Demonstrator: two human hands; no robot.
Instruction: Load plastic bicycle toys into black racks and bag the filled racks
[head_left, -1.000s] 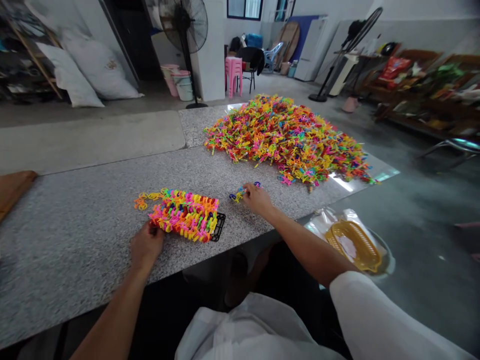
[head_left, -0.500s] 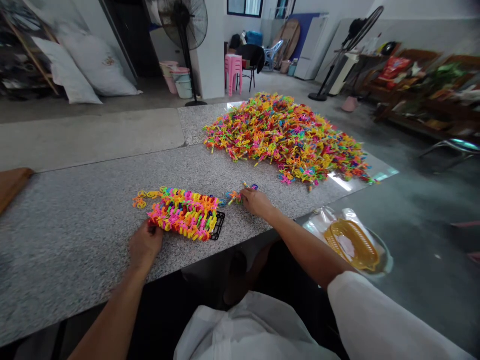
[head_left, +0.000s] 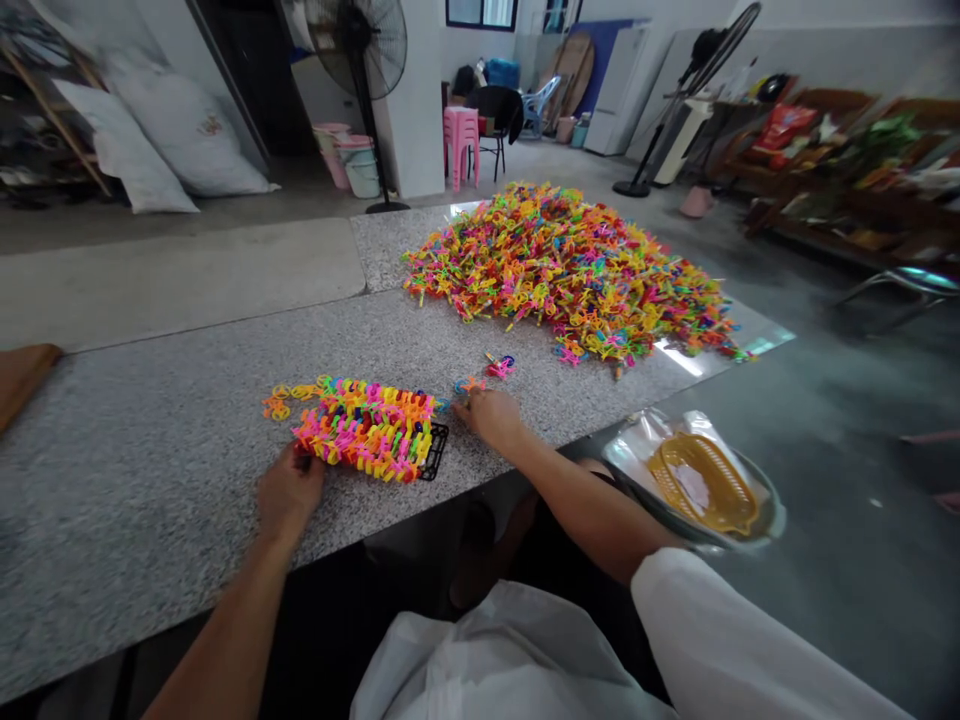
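Observation:
A black plastic rack [head_left: 436, 452] lies on the stone table near its front edge, covered with rows of small bright plastic pieces [head_left: 367, 425]. My left hand [head_left: 291, 492] has its fingers closed at the rack's left end. Just right of the rack, my right hand [head_left: 491, 417] is closed in a pinch by a small orange and blue plastic piece [head_left: 471, 385]; its fingertips are partly hidden. Beyond it lies a loose pink piece [head_left: 500, 368] with a pale stick-like part. Several yellow and orange pieces [head_left: 281, 400] rest off the rack's far left corner.
A large heap of colourful plastic pieces [head_left: 562, 265] covers the table's far right. Below the right edge, a yellow basket [head_left: 739, 515] sits in a basin with clear plastic bags. A brown board [head_left: 26, 375] lies at the left. Standing fans [head_left: 367, 110] are beyond the table.
My right hand has moved left and nearer to me, toward the rack. The pink piece it had been at now lies loose on the table. My left hand has stayed at the rack.

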